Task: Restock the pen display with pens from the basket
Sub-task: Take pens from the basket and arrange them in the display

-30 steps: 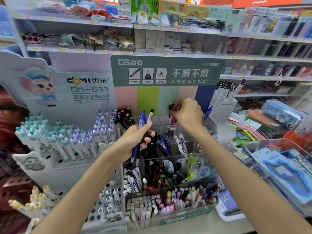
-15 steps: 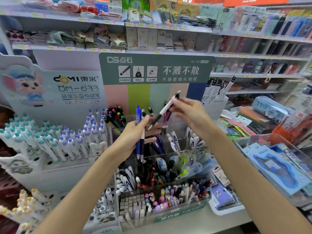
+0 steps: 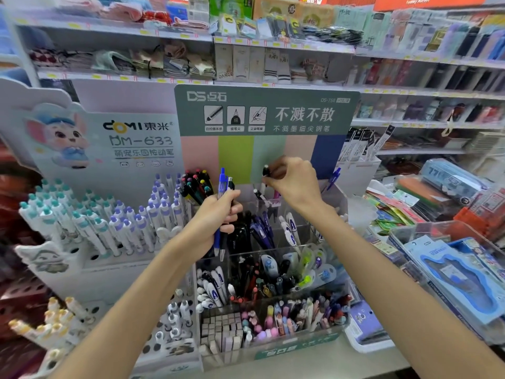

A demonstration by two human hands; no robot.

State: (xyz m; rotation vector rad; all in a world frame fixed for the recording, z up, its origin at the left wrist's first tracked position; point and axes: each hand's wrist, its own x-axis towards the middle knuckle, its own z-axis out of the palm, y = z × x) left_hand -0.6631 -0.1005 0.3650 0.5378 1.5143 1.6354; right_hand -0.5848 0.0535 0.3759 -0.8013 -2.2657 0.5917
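We see the tiered clear pen display (image 3: 273,348) standing on the counter, its compartments crowded with pens; its rear row, under the green header card (image 3: 266,110), holds only a few. A white peg display (image 3: 90,258) of capped pens stands just beside it on the left. No basket is in view, so we cannot tell where the remaining stock lies. The left hand (image 3: 216,222) is clamped around a small bundle of pens (image 3: 222,212), a blue one foremost, held upright in front of the display's second row. The right hand (image 3: 293,181) pinches a single black-tipped pen (image 3: 265,171) between thumb and fingers, over a rear compartment (image 3: 269,202) where a few pens already lean. We judge three risks. First, the right wrist reaches over the front rows, so a sleeve-free forearm could still brush leaning pens and tip them into a neighbouring cell. Second, the bundle is gripped low on its barrels, and a loosened finger might let one slide out into the wrong compartment. Third, the pinched pen could be released over the divider and not inside the cell, landing askew.
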